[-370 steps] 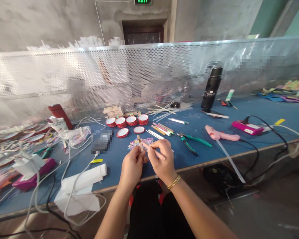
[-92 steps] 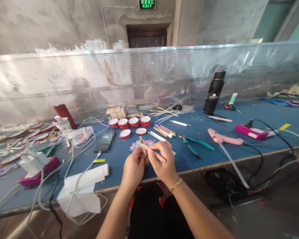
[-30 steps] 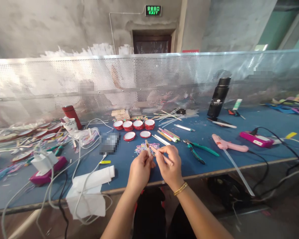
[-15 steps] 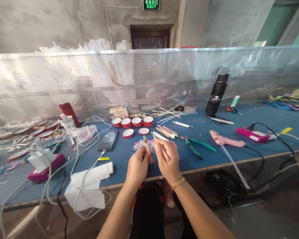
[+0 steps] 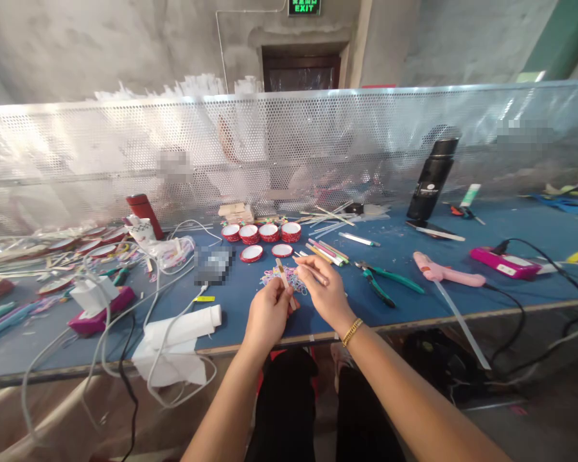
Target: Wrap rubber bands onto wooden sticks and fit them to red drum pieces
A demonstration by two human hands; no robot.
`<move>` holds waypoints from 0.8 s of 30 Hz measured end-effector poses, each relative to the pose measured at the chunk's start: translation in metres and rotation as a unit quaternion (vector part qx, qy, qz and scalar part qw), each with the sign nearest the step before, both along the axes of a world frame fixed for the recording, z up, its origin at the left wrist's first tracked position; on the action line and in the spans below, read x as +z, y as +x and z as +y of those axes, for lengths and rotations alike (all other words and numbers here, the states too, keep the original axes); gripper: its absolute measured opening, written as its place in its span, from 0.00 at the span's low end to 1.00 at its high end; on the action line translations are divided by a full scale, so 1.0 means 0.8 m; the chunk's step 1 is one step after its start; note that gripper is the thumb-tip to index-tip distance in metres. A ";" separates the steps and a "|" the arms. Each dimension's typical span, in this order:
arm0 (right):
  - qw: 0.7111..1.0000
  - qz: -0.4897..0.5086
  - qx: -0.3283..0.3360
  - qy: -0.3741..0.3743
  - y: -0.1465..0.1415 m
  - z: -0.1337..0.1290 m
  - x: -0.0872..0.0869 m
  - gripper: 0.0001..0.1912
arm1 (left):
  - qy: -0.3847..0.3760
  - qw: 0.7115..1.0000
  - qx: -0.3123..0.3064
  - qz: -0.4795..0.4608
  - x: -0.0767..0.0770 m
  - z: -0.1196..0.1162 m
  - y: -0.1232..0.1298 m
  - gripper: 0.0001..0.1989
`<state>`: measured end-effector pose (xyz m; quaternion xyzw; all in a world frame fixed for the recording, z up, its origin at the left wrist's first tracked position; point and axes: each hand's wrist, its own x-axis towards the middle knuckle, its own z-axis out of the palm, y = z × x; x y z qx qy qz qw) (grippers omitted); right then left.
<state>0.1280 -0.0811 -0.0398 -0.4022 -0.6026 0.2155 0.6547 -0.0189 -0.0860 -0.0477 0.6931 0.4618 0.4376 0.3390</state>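
My left hand [image 5: 270, 311] is closed around a flat wooden stick [image 5: 282, 274], which points up and away from me and has a brown patch near its upper part. Just to its right, my right hand [image 5: 328, 289] pinches a thin, pen-like tool [image 5: 300, 258]; most of it is hidden by the fingers. Beneath and behind both hands lies a pile of small pastel loops [image 5: 268, 277]. Single red-rimmed white discs [image 5: 251, 253] lie beyond the pile, with stacks of similar discs [image 5: 268, 231] behind them.
Pliers with green handles [image 5: 390, 282], coloured sticks [image 5: 327, 252] and a pink glue gun [image 5: 446, 273] lie to the right. A black bottle [image 5: 431, 183] stands farther back. On the left are a white roll [image 5: 183, 326], cables and a magenta power strip [image 5: 103, 312]. A perforated metal screen [image 5: 279, 154] runs behind.
The view has turned slightly left, so the scene sits farther right. My right hand has shifted slightly closer to the wooden stick. Both hands keep their holds.
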 end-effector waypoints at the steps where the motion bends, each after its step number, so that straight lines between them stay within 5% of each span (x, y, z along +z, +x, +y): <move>1: 1.000 -0.001 0.000 0.001 0.001 0.000 -0.001 0.12 | -0.001 1.000 -0.001 0.000 0.000 0.000 0.000 0.11; 18: 0.975 -0.147 -0.132 0.106 -0.002 -0.019 0.003 0.08 | 0.019 1.000 -0.002 0.017 0.000 0.003 -0.001 0.12; 24: 0.979 -0.132 -0.119 0.100 -0.001 -0.020 0.004 0.09 | 0.021 1.000 -0.014 0.000 0.002 0.002 0.000 0.13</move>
